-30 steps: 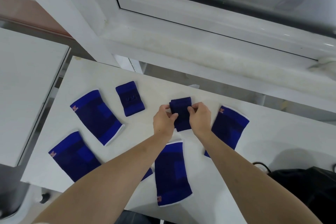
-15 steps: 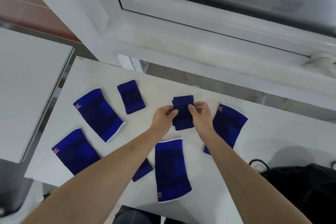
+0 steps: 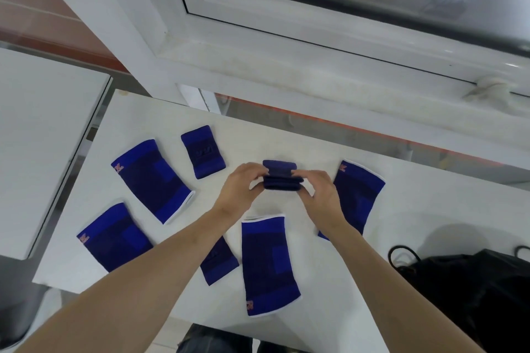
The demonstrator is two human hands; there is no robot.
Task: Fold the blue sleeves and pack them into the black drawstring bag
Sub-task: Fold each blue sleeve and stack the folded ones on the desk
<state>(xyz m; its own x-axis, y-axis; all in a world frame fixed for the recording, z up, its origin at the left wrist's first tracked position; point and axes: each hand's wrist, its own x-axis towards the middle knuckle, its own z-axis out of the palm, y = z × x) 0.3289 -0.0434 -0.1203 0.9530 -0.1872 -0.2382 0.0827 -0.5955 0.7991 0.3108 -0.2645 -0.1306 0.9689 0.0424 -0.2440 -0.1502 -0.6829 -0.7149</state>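
Note:
A small dark blue sleeve, folded over on itself, is held just above the white table between my left hand and my right hand, each pinching one end. Several larger blue sleeves lie flat: one at the back left, one at the front left, one below my hands, one to the right partly behind my right wrist. Two small sleeves lie flat, one at the back, one under my left forearm. The black drawstring bag sits at the front right.
A white window frame and sill run behind the table. Another white surface stands to the left across a narrow gap. The bag's cord loops lie on the table beside it. My knees show below the near edge.
The small sleeve lay longer between my fingers; both hands have doubled it over into a short thick bundle and moved slightly apart to its ends.

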